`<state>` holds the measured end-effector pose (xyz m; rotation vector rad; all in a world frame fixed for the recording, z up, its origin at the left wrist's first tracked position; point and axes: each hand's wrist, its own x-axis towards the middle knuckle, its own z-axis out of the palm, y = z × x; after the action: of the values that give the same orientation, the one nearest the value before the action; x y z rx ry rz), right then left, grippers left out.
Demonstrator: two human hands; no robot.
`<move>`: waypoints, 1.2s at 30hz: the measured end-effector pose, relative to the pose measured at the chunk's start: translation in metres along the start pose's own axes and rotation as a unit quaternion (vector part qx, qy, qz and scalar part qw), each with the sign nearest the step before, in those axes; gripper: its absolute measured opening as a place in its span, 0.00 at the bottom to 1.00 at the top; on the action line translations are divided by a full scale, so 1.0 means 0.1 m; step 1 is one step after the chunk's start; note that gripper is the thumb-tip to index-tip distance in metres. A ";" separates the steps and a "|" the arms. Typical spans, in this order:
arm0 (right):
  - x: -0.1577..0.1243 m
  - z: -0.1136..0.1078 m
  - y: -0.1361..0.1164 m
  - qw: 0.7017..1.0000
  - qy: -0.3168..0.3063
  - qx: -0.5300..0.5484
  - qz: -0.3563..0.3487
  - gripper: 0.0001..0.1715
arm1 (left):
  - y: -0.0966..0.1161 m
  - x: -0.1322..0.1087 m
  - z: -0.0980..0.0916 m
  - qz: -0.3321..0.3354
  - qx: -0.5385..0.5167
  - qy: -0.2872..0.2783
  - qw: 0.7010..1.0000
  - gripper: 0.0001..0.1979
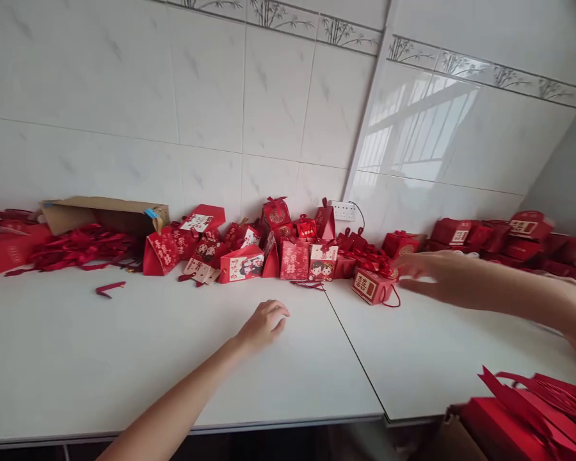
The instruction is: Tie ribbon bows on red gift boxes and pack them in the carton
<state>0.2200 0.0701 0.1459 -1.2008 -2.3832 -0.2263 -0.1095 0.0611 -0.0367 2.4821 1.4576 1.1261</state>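
My left hand (265,323) rests on the white tabletop with its fingers loosely bent and the thumb a little apart, holding nothing. Reaching across from the right, my right hand (420,272) is slightly blurred, its fingers stretched out and no object visible in them. Closest to those fingers is a small red gift box (370,286) with a pale printed character panel and a red cord handle; whether they touch cannot be seen. Behind the left hand stand a red box with printed figures (242,265) and a red patterned box (294,259).
An open cardboard box (110,203) with a heap of red ribbons (84,248) is at the back left. More red boxes (523,237) are piled at the back right. A container of red bags (532,416) stands at the front right. A seam (355,349) divides the tables.
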 end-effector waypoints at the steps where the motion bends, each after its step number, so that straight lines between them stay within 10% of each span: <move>1: 0.25 0.11 -0.24 0.991 -0.114 -0.035 -0.056 0.04 | -0.13 -0.02 -0.07 -0.022 0.010 0.025 0.999 0.08; 4: 0.92 0.63 -1.00 0.958 -0.219 -0.115 -0.145 0.08 | -0.41 -0.06 -0.23 -0.085 0.032 0.104 0.990 0.10; 10: 1.75 1.89 -2.01 0.966 -0.164 -0.078 -0.183 0.19 | -0.59 -0.10 -0.29 -0.122 0.086 0.135 0.980 0.09; 15: 2.09 2.39 -2.25 0.988 -0.102 -0.004 -0.117 0.21 | -0.63 -0.16 -0.27 -0.136 0.117 0.114 0.977 0.08; 20: 2.23 2.28 -2.00 0.991 -0.030 0.118 -0.049 0.16 | -0.70 -0.20 -0.28 -0.195 0.089 0.134 0.968 0.07; 24: 1.97 1.89 -1.58 0.956 0.083 0.280 -0.007 0.10 | -0.81 -0.19 -0.28 -0.253 0.043 0.179 0.950 0.11; 27: 1.47 1.65 -1.29 0.838 0.138 0.527 -0.034 0.09 | -0.86 -0.15 -0.32 -0.286 -0.003 0.205 0.936 0.14; 33: 0.43 1.73 -1.15 0.756 -0.175 0.628 -0.059 0.19 | -0.48 -0.08 -0.31 -0.272 -0.133 0.149 0.941 0.14; 36: 0.12 1.83 -1.19 0.769 -0.141 0.624 -0.002 0.22 | -0.08 -0.13 -0.26 -0.218 -0.216 0.076 0.949 0.17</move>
<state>0.0597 0.0694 -0.0028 -0.5283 -1.9665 1.4103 -0.1352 0.0479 -0.0284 1.7121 1.4925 1.3743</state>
